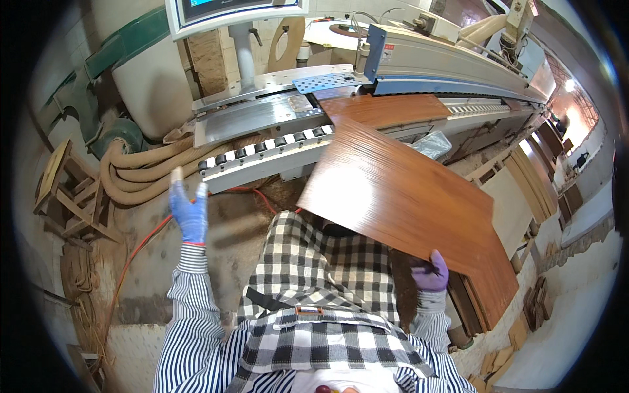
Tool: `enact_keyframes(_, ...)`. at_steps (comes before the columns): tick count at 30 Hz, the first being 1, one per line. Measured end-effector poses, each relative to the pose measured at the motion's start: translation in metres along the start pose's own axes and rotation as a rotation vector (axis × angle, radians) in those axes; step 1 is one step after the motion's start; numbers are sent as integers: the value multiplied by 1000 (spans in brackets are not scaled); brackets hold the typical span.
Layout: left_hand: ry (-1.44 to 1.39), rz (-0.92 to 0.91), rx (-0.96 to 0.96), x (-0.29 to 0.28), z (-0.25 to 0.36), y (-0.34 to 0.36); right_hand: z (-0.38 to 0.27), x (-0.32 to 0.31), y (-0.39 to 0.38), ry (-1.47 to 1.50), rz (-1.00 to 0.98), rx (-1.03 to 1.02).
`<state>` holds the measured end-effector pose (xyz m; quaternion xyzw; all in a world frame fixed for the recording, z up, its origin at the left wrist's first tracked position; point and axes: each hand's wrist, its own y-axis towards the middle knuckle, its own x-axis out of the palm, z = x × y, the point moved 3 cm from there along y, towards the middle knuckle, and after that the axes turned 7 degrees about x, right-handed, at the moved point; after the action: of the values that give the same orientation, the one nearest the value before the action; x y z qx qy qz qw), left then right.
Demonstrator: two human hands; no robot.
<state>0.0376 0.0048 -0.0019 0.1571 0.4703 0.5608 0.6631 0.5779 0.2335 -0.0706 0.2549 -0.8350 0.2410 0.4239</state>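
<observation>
A large glossy brown wood-grain panel (393, 190) lies slantwise in front of the machine. Its far left corner meets the machine's edge, and its near right end overlaps a stack of similar panels (490, 298). My right hand (431, 274), in a purple glove, is closed on this panel's near edge with its fingers partly hidden. Out to the left, my left hand (189, 213) wears a blue glove with pale fingertips. It is open, fingers apart, holding nothing, just short of the roller rail (262, 154). Another brown panel (393, 110) lies on the machine bed.
A long edge-working machine (452, 65) runs across the back, with a screen (236, 13) on a post. Thick tan hoses (141, 173) and a wooden stool (69, 190) stand left. A red hose (141, 245) crosses the floor. More boards (527, 173) lean at right.
</observation>
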Motion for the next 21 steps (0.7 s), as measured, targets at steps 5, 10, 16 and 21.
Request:
enact_keyframes(5,110,-369,480,-13,84,-17,47,68,84,-252,-138,107)
enact_keyframes(10,311,-393,517,-29,81,-20,101,131,146,-46,-270,299)
enact_keyframes(16,248,-299,301,-34,43,-9,128,174,201,-20,-371,518)
enact_keyframes(21,368,-287,256,-9,30,11,121,183,201,71,-328,299)
